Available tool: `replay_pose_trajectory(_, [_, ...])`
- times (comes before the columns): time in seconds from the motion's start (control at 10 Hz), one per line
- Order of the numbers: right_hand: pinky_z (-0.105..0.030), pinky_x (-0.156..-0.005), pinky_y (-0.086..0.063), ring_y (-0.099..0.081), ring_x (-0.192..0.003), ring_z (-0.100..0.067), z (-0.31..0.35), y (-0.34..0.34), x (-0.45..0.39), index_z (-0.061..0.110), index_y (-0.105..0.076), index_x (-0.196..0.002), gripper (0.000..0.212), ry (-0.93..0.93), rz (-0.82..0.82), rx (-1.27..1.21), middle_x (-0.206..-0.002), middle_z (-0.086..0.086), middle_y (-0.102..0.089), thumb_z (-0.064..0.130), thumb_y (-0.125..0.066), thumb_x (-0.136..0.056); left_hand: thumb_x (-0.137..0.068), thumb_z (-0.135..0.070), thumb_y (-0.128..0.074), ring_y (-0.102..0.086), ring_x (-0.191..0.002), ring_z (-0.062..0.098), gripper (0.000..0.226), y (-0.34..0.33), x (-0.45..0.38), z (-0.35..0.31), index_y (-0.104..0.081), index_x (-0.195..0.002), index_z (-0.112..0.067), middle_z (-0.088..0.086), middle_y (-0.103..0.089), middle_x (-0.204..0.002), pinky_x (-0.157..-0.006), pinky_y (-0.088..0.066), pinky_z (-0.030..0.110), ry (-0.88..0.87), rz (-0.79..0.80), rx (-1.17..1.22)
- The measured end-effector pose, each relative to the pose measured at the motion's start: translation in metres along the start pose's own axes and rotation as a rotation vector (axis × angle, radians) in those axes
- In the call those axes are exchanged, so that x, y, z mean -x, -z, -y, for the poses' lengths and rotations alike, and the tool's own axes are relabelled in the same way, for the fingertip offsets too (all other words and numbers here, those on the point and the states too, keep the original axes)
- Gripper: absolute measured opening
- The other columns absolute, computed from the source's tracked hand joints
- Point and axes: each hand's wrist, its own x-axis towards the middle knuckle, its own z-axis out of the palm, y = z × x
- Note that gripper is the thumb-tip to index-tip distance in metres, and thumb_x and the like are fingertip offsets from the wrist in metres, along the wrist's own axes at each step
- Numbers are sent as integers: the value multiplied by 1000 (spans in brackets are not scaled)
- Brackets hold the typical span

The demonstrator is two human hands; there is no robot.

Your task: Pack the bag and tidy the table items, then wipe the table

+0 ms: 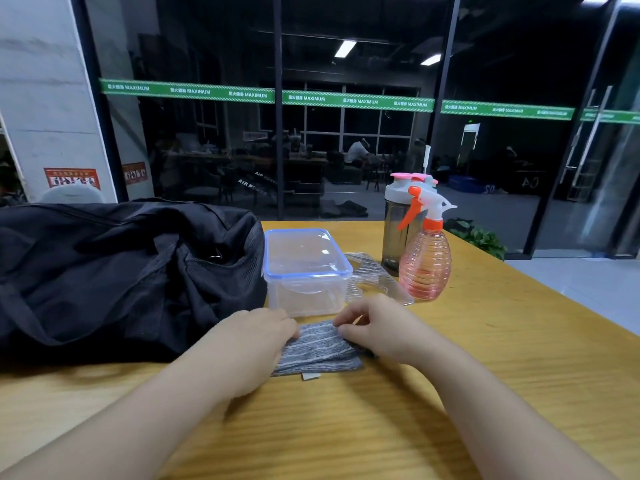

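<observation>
A: Grey knitted cloth [318, 349], folded flat with pale stripes, lies on the worktop [485, 375] near the front edge, just in front of the food container [306, 271]. State of the hands?

B: Left hand [252, 344]: fingers curled, resting on the cloth's left edge. Right hand [377, 327]: thumb and forefinger narrowed to a pinch on the cloth's upper right corner.

A: Remaining items?

B: Black fabric duffel bag [121, 275], soft and slumped, at left, touching the container. Container: clear rectangular plastic, blue-rimmed lid fitted. Ribbed clear plastic panel [377, 278] flat beside it. Pink ribbed spray bottle [425, 268] with orange trigger stands upright before a smoky-grey shaker bottle [398, 220] with pink lid.
</observation>
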Motion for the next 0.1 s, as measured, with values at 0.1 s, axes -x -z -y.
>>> replay_pose_trajectory(0.1, [-6,-64,-38,-55,-80,5,-1,0,8,30,-66,-98,12,60,-95,16,-85,22,-59,27,-59,-89,-91,-32,-35,-55,-108,5,37,-2,16,12,-49,-125,-32,-18,-57,-117,-91,-40,19,-194,-128,105])
